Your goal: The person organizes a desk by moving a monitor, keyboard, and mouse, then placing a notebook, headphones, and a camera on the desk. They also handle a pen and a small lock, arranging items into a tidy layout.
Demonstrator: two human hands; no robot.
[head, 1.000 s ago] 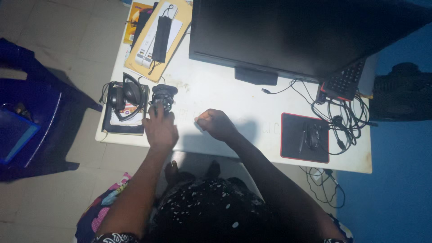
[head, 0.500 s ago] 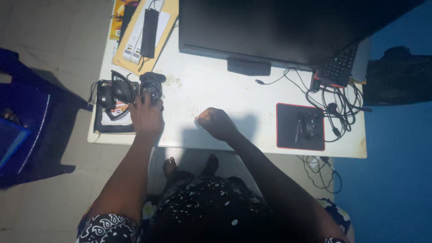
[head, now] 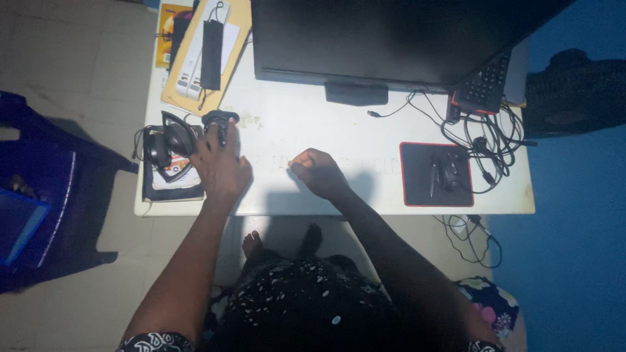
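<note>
My left hand (head: 220, 166) lies over a black game controller (head: 219, 120) at the left of the white desk (head: 306, 124), fingers spread on it; whether it grips it is unclear. Just left of it, black headphones (head: 166, 141) sit on a dark book (head: 171, 186). My right hand (head: 317, 173) rests as a closed fist on the bare desk near the front edge, holding nothing visible.
A large dark monitor (head: 391, 36) stands at the back. A black mouse (head: 451, 173) sits on a red-edged pad (head: 435, 175) at the right, beside tangled cables (head: 489, 146) and a keyboard (head: 486, 81). A yellow envelope with white power strip (head: 202, 49) lies back left. A blue chair (head: 39, 176) stands at the left.
My left hand has slid further over the game controller, covering most of it. My right fist has stayed in place. The view has shifted slightly.
</note>
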